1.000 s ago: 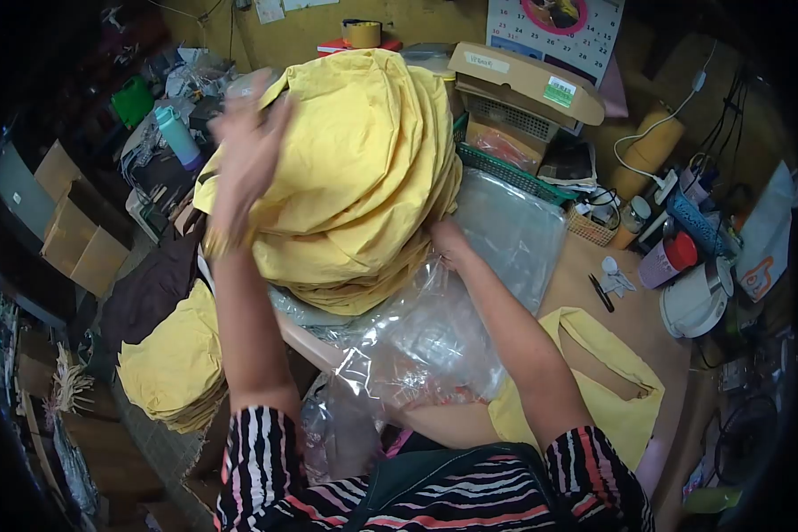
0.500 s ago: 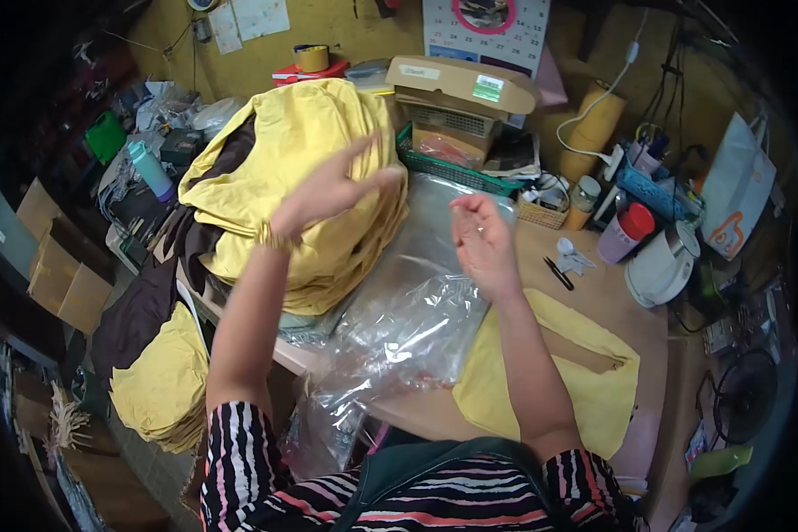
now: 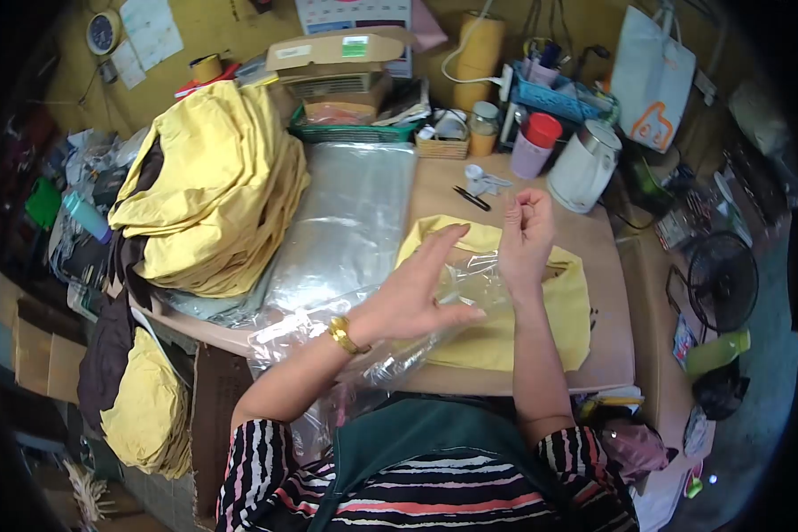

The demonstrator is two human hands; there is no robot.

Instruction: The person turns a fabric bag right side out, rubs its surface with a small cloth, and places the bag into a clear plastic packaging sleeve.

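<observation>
Clear plastic film (image 3: 401, 356) beside right hand (image 3: 528, 232), fingers curled together, hold unclear; left hand (image 3: 414, 293) spread, thumb apart.

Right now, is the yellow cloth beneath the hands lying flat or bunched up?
Flat: the yellow cloth lies smooth on the tabletop, its lower right corner visible.

The brown counter (image 3: 433, 191) bears a yellow pile (image 3: 213, 186) at left, plastic (image 3: 206, 307) showing under its lower edge. Clear sheets (image 3: 341, 199) lie flat beside it; a yellow piece (image 3: 481, 341) spreads near the front. Behind are a black pen (image 3: 472, 198), green basket (image 3: 350, 133), wicker basket (image 3: 442, 148), jar (image 3: 483, 133), cup (image 3: 534, 152) and kettle (image 3: 583, 168).
</observation>
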